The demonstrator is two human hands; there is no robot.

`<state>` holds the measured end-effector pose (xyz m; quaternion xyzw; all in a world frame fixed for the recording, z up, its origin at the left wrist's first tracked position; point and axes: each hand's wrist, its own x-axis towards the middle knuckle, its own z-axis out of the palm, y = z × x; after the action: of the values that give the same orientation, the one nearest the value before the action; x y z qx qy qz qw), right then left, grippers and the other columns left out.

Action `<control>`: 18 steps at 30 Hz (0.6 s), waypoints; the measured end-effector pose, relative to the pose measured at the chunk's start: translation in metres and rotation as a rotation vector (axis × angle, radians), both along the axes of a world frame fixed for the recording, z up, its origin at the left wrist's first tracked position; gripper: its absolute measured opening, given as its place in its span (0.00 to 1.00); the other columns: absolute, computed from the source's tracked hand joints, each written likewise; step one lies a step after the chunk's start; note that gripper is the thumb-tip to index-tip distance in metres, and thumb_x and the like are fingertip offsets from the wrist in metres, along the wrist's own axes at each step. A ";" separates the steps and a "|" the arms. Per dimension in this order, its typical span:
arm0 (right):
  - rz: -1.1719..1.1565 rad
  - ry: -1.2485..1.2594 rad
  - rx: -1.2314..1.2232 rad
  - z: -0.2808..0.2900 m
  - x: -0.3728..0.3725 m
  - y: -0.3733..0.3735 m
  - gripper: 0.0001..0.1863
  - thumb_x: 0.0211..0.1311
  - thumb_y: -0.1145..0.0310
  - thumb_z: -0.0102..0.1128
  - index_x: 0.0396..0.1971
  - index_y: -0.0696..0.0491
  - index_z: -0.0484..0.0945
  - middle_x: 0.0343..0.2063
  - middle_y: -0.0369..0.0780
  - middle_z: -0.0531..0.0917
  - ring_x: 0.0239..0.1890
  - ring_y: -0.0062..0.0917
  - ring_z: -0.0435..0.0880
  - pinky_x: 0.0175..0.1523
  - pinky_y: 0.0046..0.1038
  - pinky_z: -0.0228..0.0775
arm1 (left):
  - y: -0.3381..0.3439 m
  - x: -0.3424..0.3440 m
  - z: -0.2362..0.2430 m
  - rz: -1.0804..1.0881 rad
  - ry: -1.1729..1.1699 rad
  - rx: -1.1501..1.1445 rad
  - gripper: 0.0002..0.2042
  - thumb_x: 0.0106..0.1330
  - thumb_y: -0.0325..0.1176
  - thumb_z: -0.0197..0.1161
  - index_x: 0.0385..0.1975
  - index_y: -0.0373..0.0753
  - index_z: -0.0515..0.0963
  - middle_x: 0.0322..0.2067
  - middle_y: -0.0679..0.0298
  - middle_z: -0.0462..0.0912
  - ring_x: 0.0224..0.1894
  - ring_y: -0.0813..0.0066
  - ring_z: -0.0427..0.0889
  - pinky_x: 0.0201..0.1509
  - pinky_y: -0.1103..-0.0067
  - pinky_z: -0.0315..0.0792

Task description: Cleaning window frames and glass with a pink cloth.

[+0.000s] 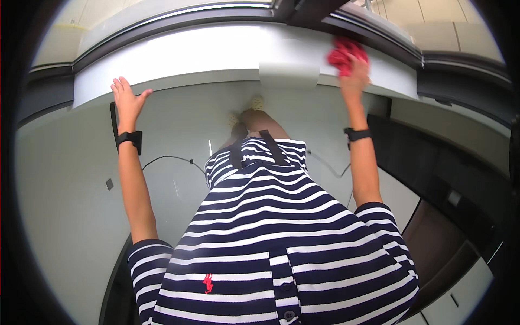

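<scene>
A crumpled red cloth [340, 56] is gripped in my right hand [355, 76], which is stretched far forward to the right part of a white window sill [216, 51]. Cloth and fingers are a little blurred by motion. Over at the sill's left part, my left hand [128, 103] is held up at the front edge with its fingers spread and nothing in it. Whether its fingertips touch the sill I cannot tell. Each wrist wears a black band.
Behind the sill run dark window frames [162, 21] with a thick upright post. A white piece [288, 75] hangs over the sill's front edge in the middle. Dark furniture [433, 157] stands at the right. Thin black cables [168, 157] pass beside my body, above a pale floor [70, 179].
</scene>
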<state>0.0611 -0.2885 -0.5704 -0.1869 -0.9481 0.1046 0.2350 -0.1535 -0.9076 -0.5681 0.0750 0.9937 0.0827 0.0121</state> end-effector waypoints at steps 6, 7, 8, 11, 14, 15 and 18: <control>-0.362 -0.247 0.142 0.001 -0.033 -0.043 0.28 0.54 0.65 0.58 0.58 0.40 0.70 0.57 0.45 0.69 0.55 0.47 0.68 0.52 0.53 0.62 | 0.015 -0.001 0.020 0.036 -0.111 -0.104 0.56 0.48 0.51 0.78 0.67 0.20 0.53 0.69 0.32 0.50 0.73 0.36 0.47 0.75 0.63 0.54; -0.215 -0.238 0.140 0.010 -0.053 -0.089 0.29 0.53 0.64 0.60 0.59 0.41 0.69 0.59 0.46 0.69 0.55 0.48 0.68 0.52 0.53 0.62 | 0.011 0.001 0.023 0.049 -0.150 -0.125 0.55 0.48 0.50 0.78 0.68 0.23 0.53 0.70 0.34 0.50 0.74 0.39 0.46 0.74 0.64 0.55; -0.170 -0.245 0.259 -0.004 -0.070 -0.126 0.31 0.52 0.62 0.63 0.59 0.42 0.70 0.60 0.46 0.69 0.55 0.49 0.69 0.52 0.54 0.62 | 0.012 -0.003 0.025 0.054 -0.129 -0.132 0.55 0.48 0.50 0.78 0.68 0.23 0.53 0.70 0.34 0.50 0.74 0.39 0.46 0.74 0.64 0.55; 0.309 -0.253 -0.091 0.034 -0.125 -0.258 0.27 0.45 0.67 0.64 0.51 0.40 0.73 0.52 0.41 0.71 0.51 0.39 0.70 0.48 0.47 0.62 | 0.003 -0.001 0.021 0.034 -0.194 -0.072 0.52 0.49 0.47 0.77 0.71 0.32 0.54 0.72 0.43 0.50 0.76 0.49 0.47 0.72 0.64 0.59; 0.660 -0.120 -0.087 0.022 -0.157 -0.344 0.26 0.45 0.68 0.64 0.50 0.39 0.75 0.52 0.37 0.73 0.56 0.36 0.70 0.55 0.43 0.58 | 0.005 -0.010 0.036 -0.009 -0.189 -0.033 0.46 0.51 0.44 0.76 0.68 0.32 0.60 0.70 0.44 0.57 0.74 0.51 0.54 0.72 0.65 0.60; 0.661 -0.121 -0.093 0.022 -0.162 -0.349 0.26 0.45 0.68 0.64 0.50 0.39 0.75 0.52 0.37 0.73 0.56 0.36 0.70 0.55 0.43 0.58 | -0.004 -0.012 0.039 -0.008 -0.191 -0.038 0.46 0.51 0.44 0.76 0.68 0.32 0.60 0.70 0.44 0.57 0.74 0.51 0.54 0.72 0.65 0.60; 0.859 -0.123 -0.171 0.024 -0.166 -0.343 0.27 0.46 0.68 0.65 0.51 0.41 0.76 0.53 0.37 0.73 0.57 0.32 0.71 0.58 0.38 0.60 | -0.042 -0.024 0.043 -0.048 -0.224 0.185 0.38 0.55 0.41 0.73 0.65 0.32 0.66 0.66 0.44 0.65 0.71 0.54 0.62 0.72 0.67 0.60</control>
<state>-0.1052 -0.6313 -0.5465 0.1997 -0.9399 0.2594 0.0968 -0.1777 -0.9494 -0.5252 0.0897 0.9722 0.1813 0.1179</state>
